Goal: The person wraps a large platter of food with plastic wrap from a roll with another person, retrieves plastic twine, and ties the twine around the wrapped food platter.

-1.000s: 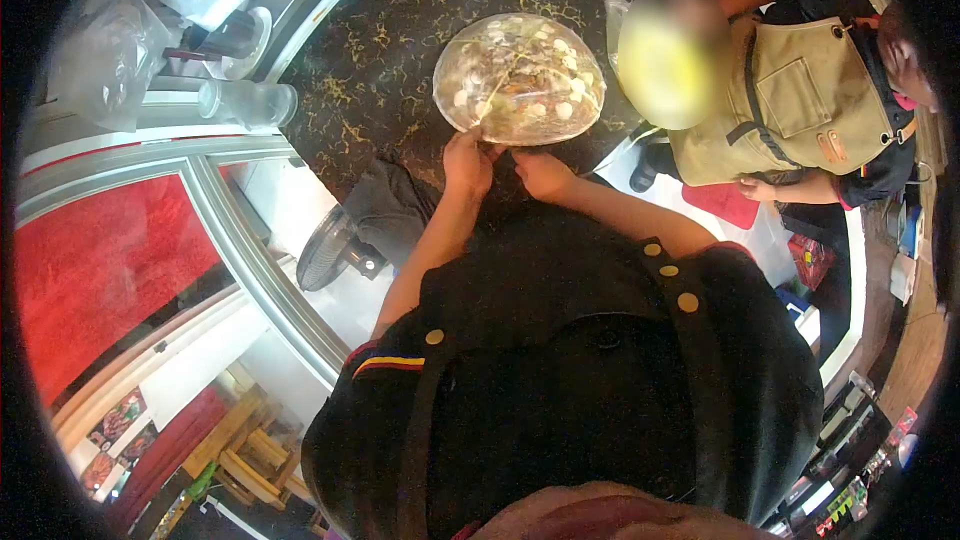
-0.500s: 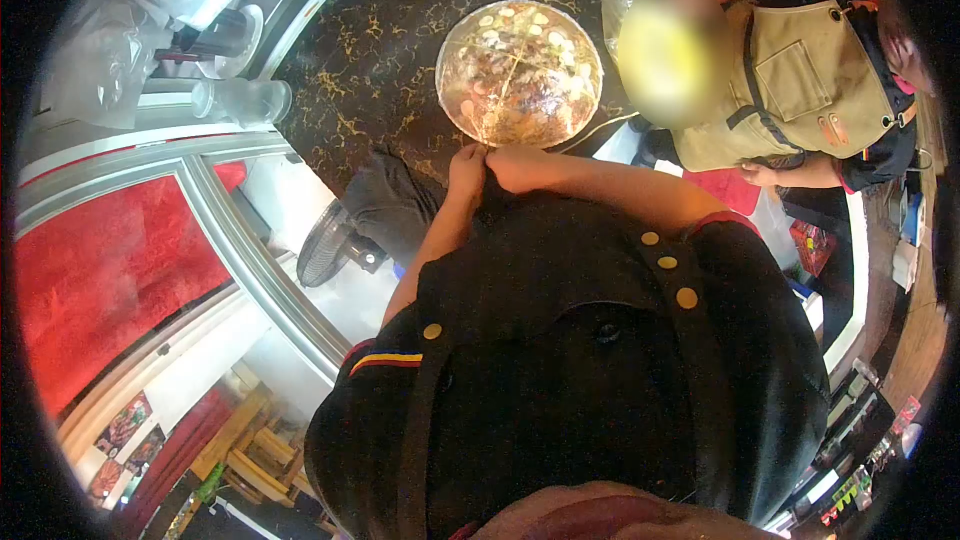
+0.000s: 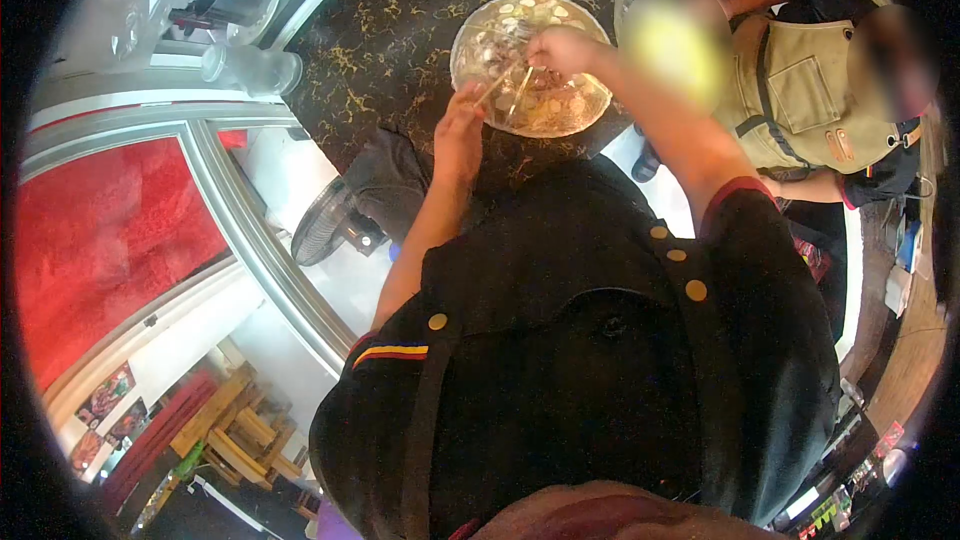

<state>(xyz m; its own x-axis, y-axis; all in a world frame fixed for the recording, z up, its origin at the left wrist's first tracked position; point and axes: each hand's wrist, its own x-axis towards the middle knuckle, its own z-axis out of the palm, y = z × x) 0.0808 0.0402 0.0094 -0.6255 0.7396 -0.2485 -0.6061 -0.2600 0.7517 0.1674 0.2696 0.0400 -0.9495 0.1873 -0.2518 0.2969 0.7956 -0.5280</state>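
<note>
Left hand (image 3: 460, 130) and right hand (image 3: 565, 50) pinch the string (image 3: 520, 92) — if they pull unevenly, the dish (image 3: 548, 133), near the bench's (image 3: 390, 60) front edge, may slide or tip.

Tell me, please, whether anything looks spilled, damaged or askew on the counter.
Nothing stands out: the round, pale-rimmed platter of food sits on the dark, gold-veined countertop, and I see no spill or breakage around it.

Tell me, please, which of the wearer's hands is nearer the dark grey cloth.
The left hand, just past the cloth; the right hand is farther, over the shiny round dish.
</note>
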